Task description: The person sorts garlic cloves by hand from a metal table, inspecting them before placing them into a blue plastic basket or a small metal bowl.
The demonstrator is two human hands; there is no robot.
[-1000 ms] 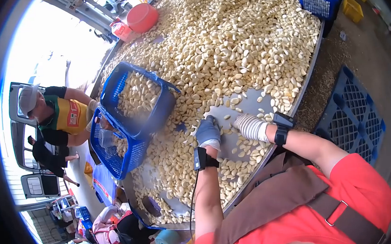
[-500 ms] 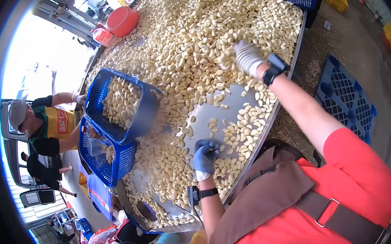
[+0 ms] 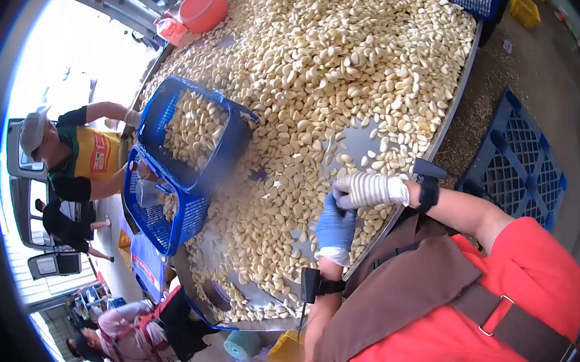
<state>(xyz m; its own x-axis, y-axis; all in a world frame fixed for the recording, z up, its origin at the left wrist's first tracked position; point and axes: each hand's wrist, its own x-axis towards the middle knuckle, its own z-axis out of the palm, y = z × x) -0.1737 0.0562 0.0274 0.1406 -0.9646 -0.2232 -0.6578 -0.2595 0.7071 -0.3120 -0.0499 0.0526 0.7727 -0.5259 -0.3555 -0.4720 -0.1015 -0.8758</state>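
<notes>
Pale peeled cloves (image 3: pixel 335 57) lie heaped over a metal table (image 3: pixel 358 142). Near the table's front edge, my left hand (image 3: pixel 335 226), in a blue-grey glove, has its fingers curled and touches my right hand (image 3: pixel 365 190). The right hand wears a striped white glove, its fingers bent together against the left fingertips. What either hand holds, if anything, is hidden. Loose cloves surround both hands.
Two blue baskets (image 3: pixel 224 160) with cloves stand at the table's far left side, beside a co-worker (image 3: pixel 76 152). A red bowl (image 3: pixel 203 11) is at the back. On the floor at right lies a blue pallet (image 3: pixel 520 158).
My right hand has come down from the heap to my left hand, which has moved slightly right and up. Cloves now cover more of the bare metal. The view has shifted a little.
</notes>
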